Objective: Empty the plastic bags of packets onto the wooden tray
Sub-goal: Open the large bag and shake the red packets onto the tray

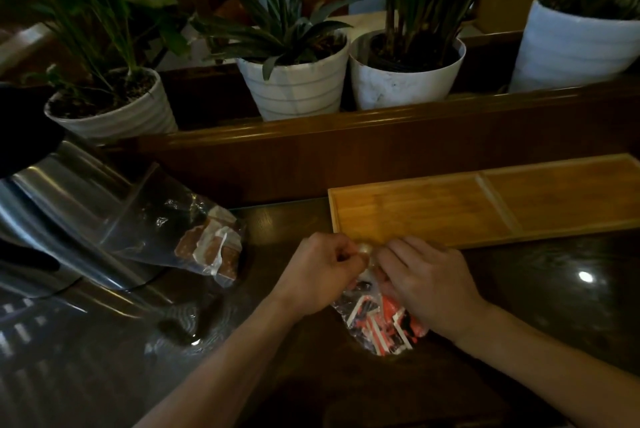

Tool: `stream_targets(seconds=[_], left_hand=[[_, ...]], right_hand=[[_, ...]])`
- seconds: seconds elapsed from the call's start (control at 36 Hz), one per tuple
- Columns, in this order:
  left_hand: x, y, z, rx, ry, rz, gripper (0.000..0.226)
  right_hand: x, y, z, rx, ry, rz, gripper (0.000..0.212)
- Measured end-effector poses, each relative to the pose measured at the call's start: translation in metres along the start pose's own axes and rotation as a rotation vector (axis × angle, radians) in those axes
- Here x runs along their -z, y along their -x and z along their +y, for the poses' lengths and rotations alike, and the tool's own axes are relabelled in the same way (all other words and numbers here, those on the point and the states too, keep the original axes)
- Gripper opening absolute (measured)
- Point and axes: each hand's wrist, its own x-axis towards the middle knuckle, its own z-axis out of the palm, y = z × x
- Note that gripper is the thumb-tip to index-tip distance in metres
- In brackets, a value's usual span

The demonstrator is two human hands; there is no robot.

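Between both hands' fingertips: knotted neck of packet bag (379,322). Left hand (322,273) and right hand (427,284) pinch it, knuckles up, near tray (433,216).

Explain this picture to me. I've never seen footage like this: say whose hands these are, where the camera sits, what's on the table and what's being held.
There is no machine here. A person wears a camera on the head, looking down at their own bare hands. The left hand and right hand both pinch the knotted top of a clear bag of orange and black packets lying on the dark table. Just beyond is a wooden tray with two compartments, both bare. To the left, a second bag of brown packets leans beside a steel kettle. Potted plants line the ledge behind.
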Motion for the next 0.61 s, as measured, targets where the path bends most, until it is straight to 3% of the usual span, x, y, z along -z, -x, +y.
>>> stream_targets(seconds=[0.14,0.33,0.61], left_hand=[[0.000,0.002,0.011,-0.061,-0.057,-0.002,0.017],[0.001,0.008,0.015,-0.053,-0.030,0.076,0.009],[-0.006,0.007,0.007,-0.106,-0.065,0.171,0.012]], right_hand=[[0.002,-0.003,0.010,-0.003,-0.044,-0.004,0.014],[-0.002,0.006,0.016,-0.224,-0.274,0.065,0.023],[-0.007,0.021,0.019,-0.698,-0.978,0.175,0.012]])
